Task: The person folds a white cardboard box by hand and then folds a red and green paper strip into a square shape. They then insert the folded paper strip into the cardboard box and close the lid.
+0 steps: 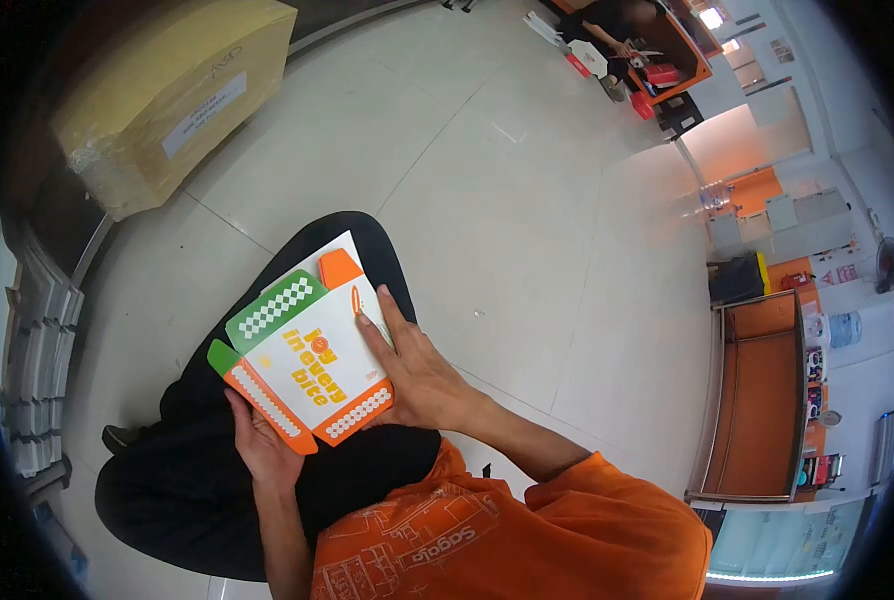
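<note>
A partly folded cardboard food box [285, 365] rests on my crossed legs, its flaps standing out. The white panel reads "joy in every bite" in yellow and orange, and the flaps are green and orange with white diamond patterns. My left hand [265, 440] grips the lower left orange flap, its thumb along the edge and its other fingers hidden beneath. Across the right edge of the box lies my right hand [419, 372], closed on it with fingers on the white panel and the orange side.
A large tape-wrapped carton [167, 110] stands on the tiled floor [507, 260] at upper left. Stacks of flat white cardboard [42, 350] line the left side. Another person [617, 35] sits at the far top right. An orange-lined cabinet [757, 400] is at right.
</note>
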{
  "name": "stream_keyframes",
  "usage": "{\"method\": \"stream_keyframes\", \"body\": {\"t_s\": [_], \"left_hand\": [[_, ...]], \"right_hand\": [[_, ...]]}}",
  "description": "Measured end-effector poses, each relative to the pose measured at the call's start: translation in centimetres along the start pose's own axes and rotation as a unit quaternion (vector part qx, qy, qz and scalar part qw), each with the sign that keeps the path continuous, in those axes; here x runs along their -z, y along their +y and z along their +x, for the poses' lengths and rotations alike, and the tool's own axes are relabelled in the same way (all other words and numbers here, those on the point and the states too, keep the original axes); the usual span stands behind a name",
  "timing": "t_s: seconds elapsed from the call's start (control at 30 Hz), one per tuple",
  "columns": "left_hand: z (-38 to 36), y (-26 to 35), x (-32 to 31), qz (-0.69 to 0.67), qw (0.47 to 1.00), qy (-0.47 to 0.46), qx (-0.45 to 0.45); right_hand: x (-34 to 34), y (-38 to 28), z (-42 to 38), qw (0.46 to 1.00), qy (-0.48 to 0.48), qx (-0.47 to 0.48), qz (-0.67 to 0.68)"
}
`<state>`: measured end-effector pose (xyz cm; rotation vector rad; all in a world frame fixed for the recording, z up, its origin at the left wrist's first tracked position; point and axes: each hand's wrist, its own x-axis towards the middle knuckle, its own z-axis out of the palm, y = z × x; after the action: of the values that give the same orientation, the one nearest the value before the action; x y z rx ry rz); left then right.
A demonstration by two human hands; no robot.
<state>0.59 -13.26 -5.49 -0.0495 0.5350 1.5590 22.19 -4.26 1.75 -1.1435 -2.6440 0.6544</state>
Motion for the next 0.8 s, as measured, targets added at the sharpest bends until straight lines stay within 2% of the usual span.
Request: {"method": "stream_keyframes", "body": {"t_s": [0.03, 0.13, 0.27, 0.33, 0.37, 0.43, 0.47, 0.5, 0.53, 0.57, 0.6, 0.63, 0.67, 0.7, 0.73, 0.77, 0.8], "left_hand": [[0.0, 0.1, -0.8, -0.066, 0.997, -0.017, 0.023], [0.1, 0.6, -1.1, -0.078, 0.996, 0.01, 0.032], [1.0, -0.3, 3.6, -0.071, 0.997, -0.009, 0.037], [1.2, -0.5, 5.4, 0.09, 0.994, 0.013, 0.054], [1.8, -0.9, 6.4, 0.09, 0.994, 0.016, 0.054], [3.5, -2.9, 8.3, 0.082, 0.996, 0.003, 0.028], [4.3, -3.8, 9.2, 0.077, 0.997, -0.005, 0.014], [4.9, -4.3, 9.5, 0.073, 0.997, -0.011, 0.0], [5.2, -4.4, 9.9, 0.07, 0.997, -0.013, -0.016], [2.9, -1.4, -1.2, 0.274, 0.96, 0.007, -0.051], [3.0, -1.2, -2.7, 0.288, 0.954, 0.065, -0.054], [3.0, -1.2, -2.4, 0.32, 0.943, 0.08, -0.044], [2.8, -1.3, -2.8, 0.367, 0.925, 0.09, -0.048], [2.6, -1.5, -3.2, 0.43, 0.895, 0.092, -0.079], [2.8, -1.7, -2.9, 0.443, 0.889, 0.095, -0.066], [2.8, -2.0, -3.5, 0.447, 0.884, 0.088, -0.107], [2.4, -2.1, -4.2, 0.454, 0.879, 0.098, -0.106]], "right_hand": [[-0.2, 0.1, 0.0, 0.999, 0.028, 0.011, -0.011], [-0.3, -0.1, 0.1, 0.999, 0.039, 0.028, 0.015], [-0.3, -0.3, 0.1, 0.999, 0.028, 0.041, -0.002], [-0.9, -0.9, -0.1, 0.998, 0.03, 0.027, -0.038], [-1.7, -0.9, -0.1, 0.999, 0.028, 0.028, -0.036], [-3.3, -0.4, -0.5, 0.994, 0.106, 0.022, 0.028], [-3.5, -0.1, -0.7, 0.994, 0.104, 0.022, 0.029], [-3.5, 0.2, -1.0, 0.988, 0.099, 0.001, 0.121], [-3.6, 0.4, -1.3, 0.972, 0.091, -0.019, 0.214], [-4.0, 1.3, -2.0, 0.958, 0.113, 0.007, 0.265], [-4.8, 2.6, -3.1, 0.937, 0.123, 0.032, 0.324], [-5.5, 4.9, -5.5, 0.929, 0.09, 0.034, 0.356], [-5.9, 8.2, -8.3, 0.854, 0.109, -0.228, 0.455], [-6.9, 9.7, -9.2, 0.719, 0.107, -0.477, 0.494], [-3.6, 3.3, -5.0, 0.748, 0.177, -0.311, 0.559], [-2.4, 1.7, -3.7, 0.693, 0.23, -0.279, 0.624], [-2.0, 1.4, -3.7, 0.7, 0.218, -0.266, 0.626]]}}
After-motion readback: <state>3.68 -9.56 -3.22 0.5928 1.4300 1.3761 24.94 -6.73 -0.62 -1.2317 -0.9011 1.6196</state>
